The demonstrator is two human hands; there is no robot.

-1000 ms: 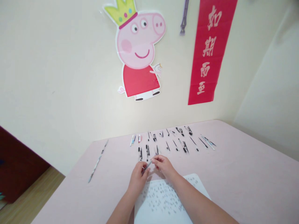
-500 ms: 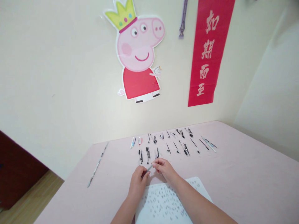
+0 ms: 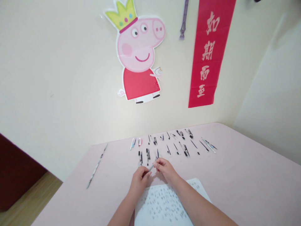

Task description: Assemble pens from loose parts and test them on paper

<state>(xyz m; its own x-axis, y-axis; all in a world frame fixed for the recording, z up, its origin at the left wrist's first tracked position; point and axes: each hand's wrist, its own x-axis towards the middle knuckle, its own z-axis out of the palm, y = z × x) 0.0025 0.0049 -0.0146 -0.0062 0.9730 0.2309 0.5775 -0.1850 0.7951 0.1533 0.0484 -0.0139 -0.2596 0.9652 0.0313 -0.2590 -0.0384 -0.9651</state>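
Rod pinched at both ends, loose pen parts close ahead

Take the slim grey rod, pen-like in shape, as the centre of the clock; it hangs between your two hands over the pink table. Your left hand, at eight o'clock, pinches its near end between thumb and curled fingers. Your right hand, at three o'clock, pinches the far end with the fingertips. Whether the rod is one piece or two is too small to tell.

The main risk, as I judge it, is a slip: both pinches cover only the ends, so a sudden tug or twist could make the rod spring loose and roll among the look-alike pieces. Those lie in two rows from eleven to two o'clock. The closest, a dark stick just past your right fingertips at one o'clock, could be knocked askew if that hand pushes forward; I cannot tell whether they touch.

At five o'clock lies a white sheet covered in handwritten marks. Your right forearm crosses above it, so a dropped elbow could drag or smudge it. A long mottled stick at nine o'clock lies well clear.
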